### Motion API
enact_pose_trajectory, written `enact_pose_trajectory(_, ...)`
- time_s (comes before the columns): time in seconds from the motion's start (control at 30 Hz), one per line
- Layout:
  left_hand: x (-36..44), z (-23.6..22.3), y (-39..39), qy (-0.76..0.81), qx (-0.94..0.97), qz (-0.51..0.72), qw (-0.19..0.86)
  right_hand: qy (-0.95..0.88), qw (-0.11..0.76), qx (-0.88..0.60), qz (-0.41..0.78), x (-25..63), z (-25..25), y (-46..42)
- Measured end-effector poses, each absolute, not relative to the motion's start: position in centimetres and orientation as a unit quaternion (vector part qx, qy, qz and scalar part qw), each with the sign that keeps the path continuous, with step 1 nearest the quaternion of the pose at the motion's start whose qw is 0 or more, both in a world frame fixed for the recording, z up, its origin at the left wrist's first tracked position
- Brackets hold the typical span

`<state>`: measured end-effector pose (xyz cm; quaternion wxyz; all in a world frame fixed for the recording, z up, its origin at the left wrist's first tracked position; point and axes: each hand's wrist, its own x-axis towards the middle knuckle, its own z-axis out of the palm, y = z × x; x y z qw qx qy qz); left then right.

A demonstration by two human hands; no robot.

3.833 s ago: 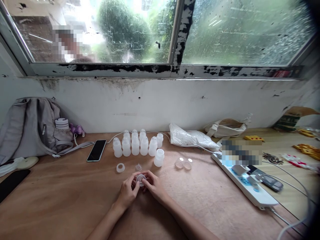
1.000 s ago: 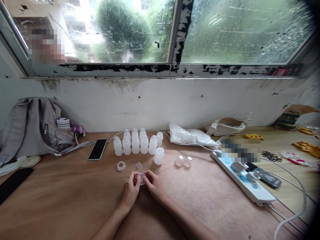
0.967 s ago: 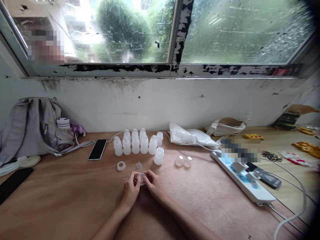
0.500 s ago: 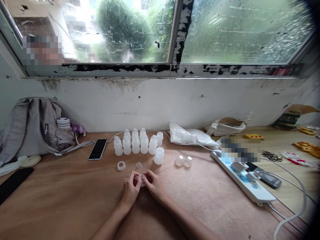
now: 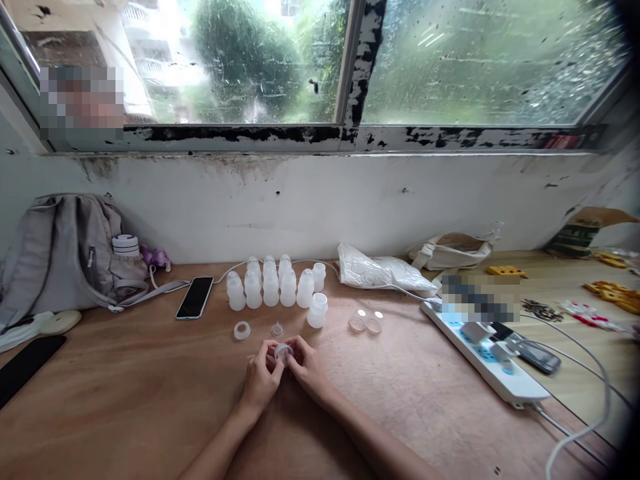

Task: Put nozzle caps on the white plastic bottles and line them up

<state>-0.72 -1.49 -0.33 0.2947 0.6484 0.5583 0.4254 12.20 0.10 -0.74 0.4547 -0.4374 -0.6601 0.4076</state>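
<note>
A: Head view: how do the hands stand?

B: Left hand (image 5: 261, 375) and right hand (image 5: 307, 368) share one grip, closed on a translucent ring piece (image 5: 283, 351) between them, over the desk (image 5: 125, 393).

A: Which step is that?

B: Pressing or turning it with the fingertips, I'd judge; the detail inside is too small to tell. The next move calls for even pressure from both sides.

A: Any room?

B: Tight ahead: a clear peaked piece (image 5: 277, 329) sits just beyond the fingertips, a white ring (image 5: 242, 331) left of it, an open-necked bottle (image 5: 317, 312) to the right. Sideways is easier; the phone (image 5: 195, 298) and power strip (image 5: 523, 389) are well apart.
</note>
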Motion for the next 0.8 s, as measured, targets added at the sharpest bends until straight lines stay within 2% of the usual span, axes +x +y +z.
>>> enact_pose_trajectory(0.47, -0.84, -0.78, -1.33, 0.574, 0.654, 0.416, 0.263, -0.682, 0.455, -0.441, 0.365, 11.91, -0.24, -0.1)
enact_pose_trajectory(0.8, -0.76, -0.52, -1.5, 0.558, 0.656, 0.43, 0.27, -0.665, 0.453, -0.446, 0.391, 12.17, -0.67, -0.04)
